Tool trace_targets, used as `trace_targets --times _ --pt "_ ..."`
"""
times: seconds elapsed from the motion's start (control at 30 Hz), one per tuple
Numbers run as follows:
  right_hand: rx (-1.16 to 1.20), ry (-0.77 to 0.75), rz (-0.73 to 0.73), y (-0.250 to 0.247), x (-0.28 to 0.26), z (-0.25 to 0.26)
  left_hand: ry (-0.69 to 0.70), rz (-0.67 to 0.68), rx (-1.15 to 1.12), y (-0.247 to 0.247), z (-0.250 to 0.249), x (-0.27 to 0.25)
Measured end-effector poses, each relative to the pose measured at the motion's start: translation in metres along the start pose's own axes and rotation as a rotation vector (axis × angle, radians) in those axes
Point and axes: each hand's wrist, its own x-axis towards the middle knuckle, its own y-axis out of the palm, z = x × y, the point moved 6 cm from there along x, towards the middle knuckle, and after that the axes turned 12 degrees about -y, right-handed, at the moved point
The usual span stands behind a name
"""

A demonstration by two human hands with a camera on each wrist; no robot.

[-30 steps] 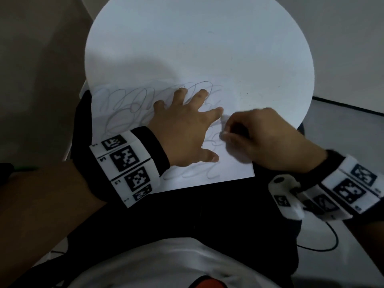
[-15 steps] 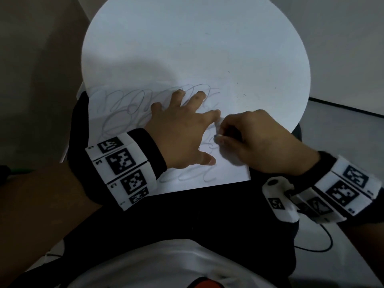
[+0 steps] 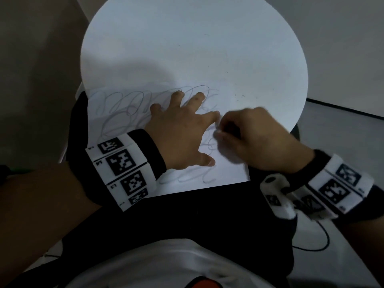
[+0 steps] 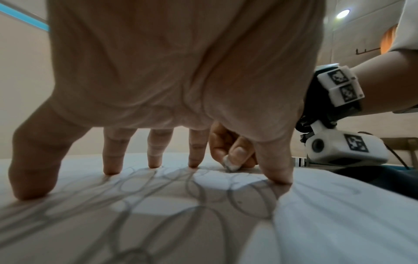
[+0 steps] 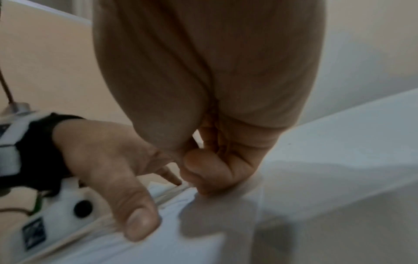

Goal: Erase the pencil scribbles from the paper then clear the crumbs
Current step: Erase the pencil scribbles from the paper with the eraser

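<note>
right grip: right hand curled tight, thumb and forefinger pinching a small pale eraser, its tip down on the sheet. Eraser mostly hidden by the fingers; its shape hard to tell.
left grip: left hand grasps nothing; fingers spread and straight, fingertips and thumb pressed flat on the paper.
why left hand so: looks like a hold-down, so the sheet does not slide or wrinkle under rubbing. Spread fingers pin a wide patch.
paper: white paper lies at the near edge of the round white table, its near edge overhanging toward the person's lap.
scribbles: grey pencil scribbles loop across the sheet, thickest at left and under the left palm; more loops near the near edge.
eraser spot: just right of the left forefinger, between it and the left thumb, touching the paper.
why there: rubbing right beside the pinned patch keeps the paper taut where the force goes, my guess.
motion: right hand blurred in the head view, reads as rubbing.
progress: early, judging by how much pencil remains; left part untouched.
crumbs: a few dark specks on the table far right of the sheet; cannot tell if crumbs or marks.
risk: near edge unsupported, hard strokes there may crease it.
other: marker bands and small cameras on both wrists; cable hangs at near right.
</note>
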Motion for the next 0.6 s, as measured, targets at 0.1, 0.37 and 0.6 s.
trace_targets --times 0.1,0.37,0.6 --pt "0.006 0.049 0.002 -0.002 0.002 -0.006 -0.002 -0.001 0.006 0.001 0.001 0.0" --pt "0.027 0.057 0.02 -0.003 0.002 -0.007 -0.002 -0.001 0.007 0.0 -0.001 -0.001" --pt "0.054 0.015 0.052 0.004 0.001 0.005 0.006 0.009 0.007 0.0 -0.001 -0.003"
